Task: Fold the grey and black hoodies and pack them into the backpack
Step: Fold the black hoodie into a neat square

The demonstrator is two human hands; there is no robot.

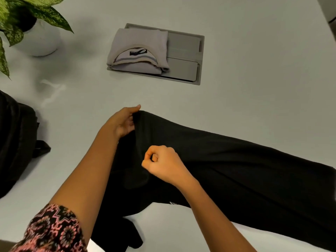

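The black hoodie (245,166) sprawls along the tabletop's (254,97) near edge; left hand (125,122) grips its raised corner, right hand (164,165) pinches it (fingers curled). Folded grey hoodie (140,46) mid-tabletop, backpack (16,142) at left edge.

Light: moderately bright, diffuse, from overhead.
Shadows: soft-edged, weak, around pot (41,40).
Glare: pale smeared patch on table (236,99), left side.
Black hoodie (236,170): folds nearly lost in darkness.
Edges: wide-angle bowing; sleeve (54,230) slightly soft.
Overall: mild compression blur.
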